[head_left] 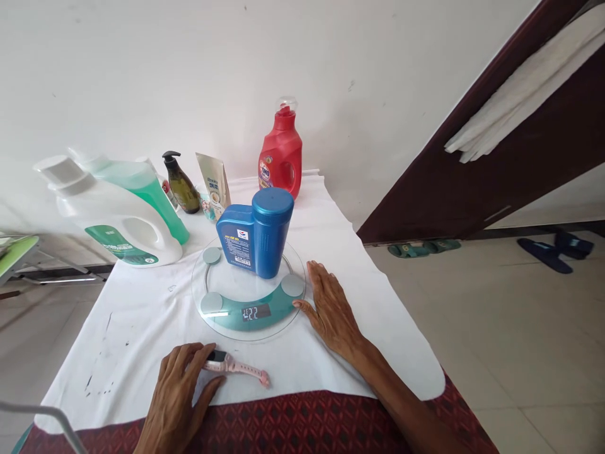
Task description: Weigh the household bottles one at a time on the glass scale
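Resting half-curled, our left hand is touching the pink-strapped fitness band, its grip unclear to us; the glass bathroom scale is bearing the blue screw-capped bottle; our right hand is lying flat, thumb out, where pressing the scale could skew its reading.

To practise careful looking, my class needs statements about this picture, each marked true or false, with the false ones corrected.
1. The blue bottle stands on the glass scale. True.
2. The red bottle lies on its side. False: the red bottle stands upright.
3. The left hand touches the pink-strapped watch. True.
4. The right hand grips the blue bottle. False: the right hand is at the glass scale's edge.
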The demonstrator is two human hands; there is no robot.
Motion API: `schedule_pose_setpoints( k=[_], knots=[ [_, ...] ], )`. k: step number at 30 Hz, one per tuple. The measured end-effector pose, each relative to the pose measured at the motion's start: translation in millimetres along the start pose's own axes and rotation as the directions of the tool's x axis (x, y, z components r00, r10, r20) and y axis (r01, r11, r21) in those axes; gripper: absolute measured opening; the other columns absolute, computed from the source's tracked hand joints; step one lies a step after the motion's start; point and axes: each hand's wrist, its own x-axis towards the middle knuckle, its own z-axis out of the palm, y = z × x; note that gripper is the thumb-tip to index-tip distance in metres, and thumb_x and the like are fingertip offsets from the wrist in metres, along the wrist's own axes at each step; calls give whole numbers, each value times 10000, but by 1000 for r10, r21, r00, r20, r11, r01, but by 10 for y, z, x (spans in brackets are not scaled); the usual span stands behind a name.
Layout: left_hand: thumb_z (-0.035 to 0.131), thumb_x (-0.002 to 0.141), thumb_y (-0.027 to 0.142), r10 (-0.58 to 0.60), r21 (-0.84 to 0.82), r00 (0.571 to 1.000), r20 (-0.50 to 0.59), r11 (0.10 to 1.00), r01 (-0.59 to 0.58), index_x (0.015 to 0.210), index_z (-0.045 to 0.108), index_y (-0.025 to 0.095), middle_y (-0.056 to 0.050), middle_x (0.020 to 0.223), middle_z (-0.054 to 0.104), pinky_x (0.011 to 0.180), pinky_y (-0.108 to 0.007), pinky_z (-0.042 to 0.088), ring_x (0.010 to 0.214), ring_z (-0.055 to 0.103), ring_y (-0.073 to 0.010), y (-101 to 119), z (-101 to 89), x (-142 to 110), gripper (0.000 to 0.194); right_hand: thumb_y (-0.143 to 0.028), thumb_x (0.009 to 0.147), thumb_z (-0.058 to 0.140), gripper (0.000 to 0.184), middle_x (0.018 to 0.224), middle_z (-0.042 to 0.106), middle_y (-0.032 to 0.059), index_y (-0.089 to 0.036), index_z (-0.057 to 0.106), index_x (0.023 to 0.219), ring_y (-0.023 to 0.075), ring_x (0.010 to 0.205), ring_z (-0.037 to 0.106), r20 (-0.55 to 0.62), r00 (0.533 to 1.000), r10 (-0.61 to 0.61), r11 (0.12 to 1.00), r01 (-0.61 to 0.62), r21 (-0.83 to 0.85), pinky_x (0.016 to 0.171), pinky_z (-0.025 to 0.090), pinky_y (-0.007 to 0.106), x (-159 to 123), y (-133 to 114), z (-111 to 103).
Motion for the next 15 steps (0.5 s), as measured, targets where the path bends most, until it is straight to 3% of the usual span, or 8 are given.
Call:
schedule_pose_setpoints(
  k=[3,6,10,15],
  knots=[
    [571,1032,335,41,-55,998,-51,998,-43,1185,713,262,-66,1061,739,788,-352,628,936,723,-229,18,-10,32,222,-763,979,386,875,1645,435,184,-195,323,1642,377,1553,374,-19,994,110,987,-107,118,1269,304,643,10,-59,-87],
    [542,1054,335,87,-82,995,-39,993,-90,1214,705,264,-67,1069,734,789,-307,641,933,739,-206,71,9,94,239,-767,978,378,808,1548,531,185,-211,431,1562,374,1468,479,-71,972,225,946,-200,256,1204,396,639,67,-222,-249],
    [489,1074,331,161,-56,986,-44,985,-164,1229,715,268,-86,1075,736,799,-322,644,937,744,-217,209,139,212,281,-736,948,521,735,1560,522,145,-254,473,1501,354,1456,483,-189,968,166,920,-83,384,1193,411,595,301,-643,-494],
    [528,1035,520,159,-74,985,-64,984,-164,1255,702,279,-111,1148,727,817,-366,640,997,732,-257,348,370,172,370,-659,800,786,810,1535,554,117,-258,504,1445,319,1432,509,-184,978,93,794,39,607,1197,422,504,734,-1190,-620]
  ],
)
